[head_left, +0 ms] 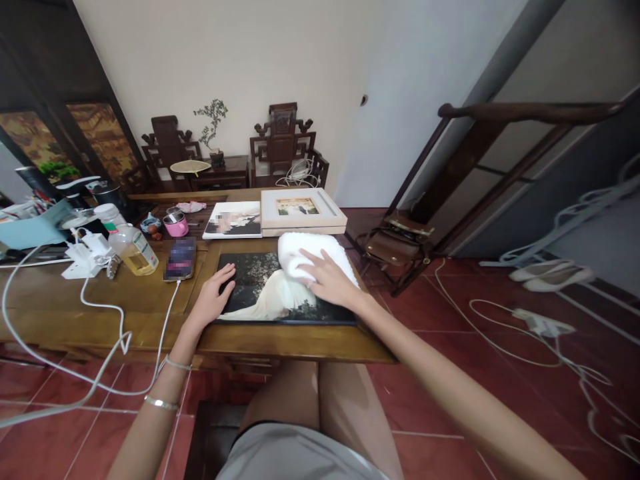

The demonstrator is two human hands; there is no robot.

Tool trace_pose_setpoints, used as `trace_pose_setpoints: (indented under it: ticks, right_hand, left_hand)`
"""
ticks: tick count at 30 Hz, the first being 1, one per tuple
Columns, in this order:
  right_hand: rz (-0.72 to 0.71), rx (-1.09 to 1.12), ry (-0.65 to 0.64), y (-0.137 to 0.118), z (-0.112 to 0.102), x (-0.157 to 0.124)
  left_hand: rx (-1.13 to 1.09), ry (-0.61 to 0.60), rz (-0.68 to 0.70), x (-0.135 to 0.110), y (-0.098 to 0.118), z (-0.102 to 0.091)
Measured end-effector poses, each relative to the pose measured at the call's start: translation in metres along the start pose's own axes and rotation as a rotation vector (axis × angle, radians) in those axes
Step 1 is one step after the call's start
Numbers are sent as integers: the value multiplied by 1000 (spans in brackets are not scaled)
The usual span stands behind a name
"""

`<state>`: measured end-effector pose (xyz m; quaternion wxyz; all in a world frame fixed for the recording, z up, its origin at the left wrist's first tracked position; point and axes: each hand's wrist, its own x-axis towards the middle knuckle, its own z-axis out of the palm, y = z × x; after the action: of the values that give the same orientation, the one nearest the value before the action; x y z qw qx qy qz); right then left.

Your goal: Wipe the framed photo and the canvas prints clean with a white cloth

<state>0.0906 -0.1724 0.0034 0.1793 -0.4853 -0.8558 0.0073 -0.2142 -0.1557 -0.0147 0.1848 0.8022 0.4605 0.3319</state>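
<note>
A dark glossy photo panel (245, 270), with a white flowing gown printed on it, lies flat at the table's near edge. My left hand (216, 292) rests on its left edge, fingers stretched out and holding nothing. On the panel's upper right part, my right hand (327, 275) holds a folded, fluffy white towel (295, 247) against the surface. The towel covers that corner, and what lies beneath it is hidden. Behind the panel are a smaller photo print (240, 219) and a pale box (325, 207) with a framed picture on top.
A charging phone (180, 259), a bottle of yellowish liquid (133, 247), a pink cup (175, 224) and a white power strip (83, 257) stand left on the wooden table (135, 307). White cables hang over its front. A wooden chair (425, 193) with a brown bag (393, 247) stands right.
</note>
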Motion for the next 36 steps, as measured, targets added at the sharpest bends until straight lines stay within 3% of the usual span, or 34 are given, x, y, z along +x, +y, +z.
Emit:
trace_pose_setpoints:
  ticks: [6, 10, 14, 20, 24, 27, 32, 36]
  right_hand:
    - [-162, 145, -150, -62, -25, -79]
    - [-225, 188, -182, -73, -32, -95]
    - [-201, 174, -122, -47, -26, -67]
    - [-24, -4, -63, 17, -7, 11]
    - [78, -76, -54, 22, -1, 27]
    - [23, -77, -70, -2, -4, 2]
    - [-152, 24, -146, -56, -21, -70]
    - [-213, 68, -209, -68, -34, -98]
  left_hand:
    - [-24, 9, 8, 1, -4, 2]
    - [-62, -7, -11, 2, -5, 2]
    - [-36, 23, -2, 0, -2, 2]
    - [2, 1, 20, -1, 0, 0]
    - [4, -6, 13, -1, 0, -1]
    - [6, -2, 7, -1, 1, 0]
    - [13, 5, 23, -1, 1, 2]
    - [22, -19, 49, -1, 1, 2]
